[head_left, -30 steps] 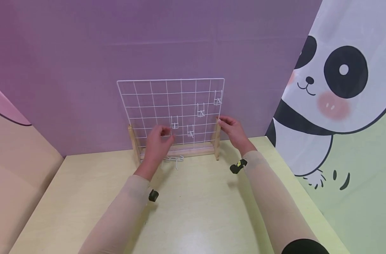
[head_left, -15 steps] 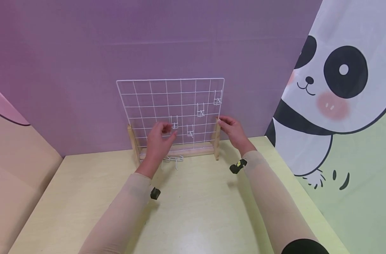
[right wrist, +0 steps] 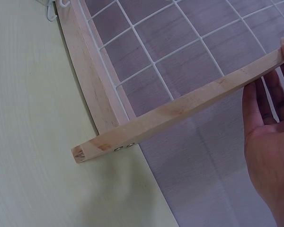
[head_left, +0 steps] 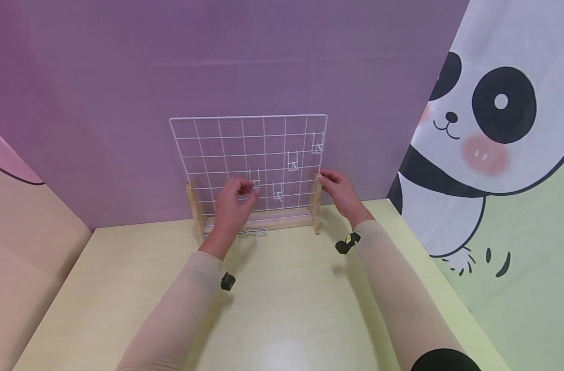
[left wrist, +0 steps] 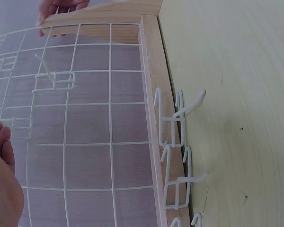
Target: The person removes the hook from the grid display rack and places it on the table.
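Note:
A white wire grid panel (head_left: pixel 217 147) stands upright in a wooden stand (head_left: pixel 282 221) at the back of the table. My left hand (head_left: pixel 233 203) is at the grid's lower middle and pinches the prong of a white wire hook (left wrist: pixel 22 127) that sits against the grid; the fingertips are partly cut off in the left wrist view. With its thumb and fingers, my right hand (head_left: pixel 341 193) grips the top of the stand's right wooden post (right wrist: pixel 199 99). More wire hooks hang on the grid: one (head_left: pixel 278 193) low, one (head_left: pixel 293 162) higher, one (head_left: pixel 317 147) near the right edge.
Several loose wire hooks (left wrist: pixel 173 123) lie in a row along the stand's front bar, on the pale wooden table (head_left: pixel 282 309). Behind the grid is a purple backdrop (head_left: pixel 245 62). A panda-print sheet (head_left: pixel 491 154) covers the right side.
My left hand has moved slightly up and to the right, closer to the hook on the grid. The right hand has stayed on the post.

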{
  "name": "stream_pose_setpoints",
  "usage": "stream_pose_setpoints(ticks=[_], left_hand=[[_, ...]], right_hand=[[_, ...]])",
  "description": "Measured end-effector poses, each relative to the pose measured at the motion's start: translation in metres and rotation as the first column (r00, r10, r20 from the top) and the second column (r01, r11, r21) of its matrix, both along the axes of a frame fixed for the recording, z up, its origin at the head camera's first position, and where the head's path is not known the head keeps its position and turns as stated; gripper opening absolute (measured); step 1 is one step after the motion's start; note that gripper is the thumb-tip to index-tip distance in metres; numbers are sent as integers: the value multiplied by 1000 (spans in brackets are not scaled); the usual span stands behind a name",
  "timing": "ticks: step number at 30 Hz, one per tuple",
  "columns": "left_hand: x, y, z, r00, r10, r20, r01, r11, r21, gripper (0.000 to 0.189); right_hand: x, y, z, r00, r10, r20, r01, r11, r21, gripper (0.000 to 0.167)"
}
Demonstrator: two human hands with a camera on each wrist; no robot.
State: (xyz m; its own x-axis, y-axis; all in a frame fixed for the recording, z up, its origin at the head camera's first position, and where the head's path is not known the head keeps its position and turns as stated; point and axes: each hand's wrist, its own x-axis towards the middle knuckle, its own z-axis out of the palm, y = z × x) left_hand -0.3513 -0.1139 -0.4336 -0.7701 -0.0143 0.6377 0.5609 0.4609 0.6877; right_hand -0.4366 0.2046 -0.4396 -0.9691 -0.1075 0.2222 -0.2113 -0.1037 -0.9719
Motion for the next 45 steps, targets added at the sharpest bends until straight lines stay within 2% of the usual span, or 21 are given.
stream_pose_setpoints(ticks=[6,14,21,29,38,45], left_hand=[[-2,1,-1,999,10,-33,-9,1000,16,15],[-3,0,1,994,36,-101,-39,999,-26,10],[-4,-1,9,991,52,-127,-59,997,-54,8],[-5,0,19,957,104,-269,-111,994,-8,5],[-1,-2,24,944,94,-317,-97,995,8,5],[4,-3,23,936,103,-335,-104,994,16,6]], right_hand=[[0,0,0,1000,4,0,-4,1000,-2,38],[2,0,2,1000,10,-4,-10,1000,14,39],[2,1,2,1000,7,5,-7,1000,26,39],[2,0,2,1000,9,-2,-9,1000,23,39],[3,-1,2,1000,-5,6,4,1000,14,34],[3,0,2,1000,8,-1,-8,1000,5,36]])
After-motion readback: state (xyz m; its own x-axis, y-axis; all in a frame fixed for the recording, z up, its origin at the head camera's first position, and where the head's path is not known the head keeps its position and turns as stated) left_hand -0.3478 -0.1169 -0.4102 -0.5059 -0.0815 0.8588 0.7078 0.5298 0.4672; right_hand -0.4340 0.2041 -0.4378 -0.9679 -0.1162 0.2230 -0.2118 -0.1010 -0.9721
